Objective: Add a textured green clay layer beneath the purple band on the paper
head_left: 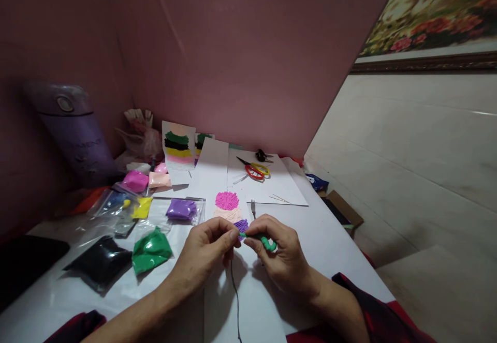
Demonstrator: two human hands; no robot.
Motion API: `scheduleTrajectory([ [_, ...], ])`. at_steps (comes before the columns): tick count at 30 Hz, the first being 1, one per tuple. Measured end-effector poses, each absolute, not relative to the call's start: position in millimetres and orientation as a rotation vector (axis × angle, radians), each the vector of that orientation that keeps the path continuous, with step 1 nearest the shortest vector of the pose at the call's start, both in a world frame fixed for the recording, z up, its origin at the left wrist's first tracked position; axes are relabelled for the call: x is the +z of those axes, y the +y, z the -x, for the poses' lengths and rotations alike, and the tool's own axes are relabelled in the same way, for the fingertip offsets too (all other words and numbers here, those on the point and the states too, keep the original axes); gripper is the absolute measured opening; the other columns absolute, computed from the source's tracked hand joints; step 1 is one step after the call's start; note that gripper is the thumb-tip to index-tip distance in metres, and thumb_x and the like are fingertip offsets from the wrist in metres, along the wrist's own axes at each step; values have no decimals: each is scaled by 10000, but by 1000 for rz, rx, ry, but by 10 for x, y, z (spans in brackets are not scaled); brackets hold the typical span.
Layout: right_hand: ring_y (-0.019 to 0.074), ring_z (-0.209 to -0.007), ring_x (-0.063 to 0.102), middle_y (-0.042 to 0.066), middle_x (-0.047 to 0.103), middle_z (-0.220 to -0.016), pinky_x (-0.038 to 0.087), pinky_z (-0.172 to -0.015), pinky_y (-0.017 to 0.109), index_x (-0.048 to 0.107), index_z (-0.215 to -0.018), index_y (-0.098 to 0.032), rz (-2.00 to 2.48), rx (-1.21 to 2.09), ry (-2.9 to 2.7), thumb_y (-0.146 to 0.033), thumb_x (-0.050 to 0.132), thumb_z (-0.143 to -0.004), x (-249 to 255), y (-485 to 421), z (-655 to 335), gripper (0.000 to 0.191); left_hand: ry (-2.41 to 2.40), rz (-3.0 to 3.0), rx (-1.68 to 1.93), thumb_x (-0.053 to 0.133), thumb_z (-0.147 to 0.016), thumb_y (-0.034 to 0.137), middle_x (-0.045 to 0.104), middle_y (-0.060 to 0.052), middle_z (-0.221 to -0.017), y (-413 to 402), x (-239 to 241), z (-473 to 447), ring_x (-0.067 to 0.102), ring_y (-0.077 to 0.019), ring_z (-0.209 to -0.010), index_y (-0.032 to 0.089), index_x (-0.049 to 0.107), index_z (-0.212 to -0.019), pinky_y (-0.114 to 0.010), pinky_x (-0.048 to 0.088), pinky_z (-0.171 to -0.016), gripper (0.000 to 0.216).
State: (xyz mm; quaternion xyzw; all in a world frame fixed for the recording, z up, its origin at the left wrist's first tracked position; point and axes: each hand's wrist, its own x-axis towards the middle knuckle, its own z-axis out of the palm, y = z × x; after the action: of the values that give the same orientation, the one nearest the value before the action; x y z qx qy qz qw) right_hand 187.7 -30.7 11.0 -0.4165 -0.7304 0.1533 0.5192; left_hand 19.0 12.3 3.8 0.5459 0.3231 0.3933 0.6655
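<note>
Between my two hands is a length of green modelling clay (269, 244). My right hand (283, 252) is closed round its thicker, curled end. With thumb and forefinger, my left hand (212, 242) pinches the thin end. Just beyond my fingers lies a sheet with clay patches: a pink patch (227, 200), a peach patch (228, 214) and a purple patch (241, 225), partly hidden by my hands. A small fork (253, 208) lies right of them. A dark cord (236, 294) runs down below my left hand.
Bags of clay lie at left: a green bag (151, 251), a black bag (100, 263), a purple bag (182, 210). Scissors (254, 169) and keys (263, 155) rest on white board (287, 188) at the back. A purple bottle (75, 136) stands far left, beside the pink wall (217, 58).
</note>
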Motion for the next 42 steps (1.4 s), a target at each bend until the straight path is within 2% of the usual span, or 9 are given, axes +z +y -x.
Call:
scheduleTrajectory([
  [4, 173, -739, 605, 48, 633, -807, 492, -656, 294, 626, -907, -176, 967, 360, -1762, -94, 624, -849, 99, -304, -1881, 101, 682, -1134, 925, 709, -778, 424, 596, 24, -625, 135, 70, -182, 518, -98, -515, 154, 656, -816, -216, 410, -509, 278],
  [10, 182, -744, 594, 48, 624, -809, 490, -645, 304, 626, -912, -183, 990, 356, -1796, -94, 606, -839, 103, -319, -1878, 117, 792, -1238, 804, 752, -707, 482, 503, 52, -508, 116, 104, -210, 421, -66, -396, 141, 606, -660, -197, 300, -411, 375],
  [13, 183, -746, 597, 56, 636, -853, 488, -628, 300, 627, -957, -186, 1045, 398, -1761, -106, 599, -833, 104, -328, -1879, 150, 834, -1209, 925, 713, -745, 447, 523, 42, -525, 119, 129, -201, 440, -75, -416, 151, 577, -643, -201, 330, -424, 341],
  [20, 165, -695, 589, 52, 657, -846, 487, -610, 290, 653, -982, -190, 1039, 433, -1697, -97, 554, -861, 102, -323, -1886, 182, 699, -1057, 980, 755, -729, 412, 638, 2, -659, 130, 97, -185, 548, -118, -531, 164, 605, -829, -232, 440, -509, 307],
  [25, 169, -738, 598, 30, 630, -809, 482, -629, 290, 690, -996, -220, 930, 423, -1740, -55, 571, -839, 102, -306, -1888, 257, 614, -1052, 783, 671, -812, 483, 655, -36, -678, 119, 61, -199, 512, -100, -531, 136, 668, -863, -216, 389, -511, 351],
  [29, 163, -718, 604, 38, 638, -836, 483, -584, 273, 670, -1019, -210, 972, 464, -1729, -80, 603, -837, 90, -320, -1881, 234, 619, -1079, 793, 788, -706, 413, 642, -16, -626, 147, 29, -198, 492, -88, -496, 132, 689, -836, -206, 340, -484, 325],
  [35, 160, -682, 613, 35, 654, -785, 496, -584, 277, 662, -928, -183, 1047, 489, -1685, -178, 612, -874, 110, -332, -1875, 74, 651, -1110, 856, 788, -691, 358, 657, -19, -654, 168, 23, -194, 510, -104, -525, 146, 683, -793, -218, 372, -495, 258],
  [39, 125, -549, 559, 17, 641, -707, 457, -475, 240, 641, -861, -175, 1127, 520, -1612, -241, 592, -897, 119, -327, -1880, 89, 711, -1102, 929, 814, -627, 311, 635, -1, -640, 161, 64, -205, 501, -105, -532, 152, 684, -737, -222, 384, -499, 233],
  [42, 107, -500, 532, 3, 619, -689, 445, -429, 220, 623, -879, -179, 1109, 560, -1586, -244, 590, -897, 114, -329, -1878, 76, 675, -1052, 902, 811, -647, 344, 657, -17, -696, 153, 83, -203, 517, -102, -536, 149, 690, -818, -227, 397, -516, 286],
])
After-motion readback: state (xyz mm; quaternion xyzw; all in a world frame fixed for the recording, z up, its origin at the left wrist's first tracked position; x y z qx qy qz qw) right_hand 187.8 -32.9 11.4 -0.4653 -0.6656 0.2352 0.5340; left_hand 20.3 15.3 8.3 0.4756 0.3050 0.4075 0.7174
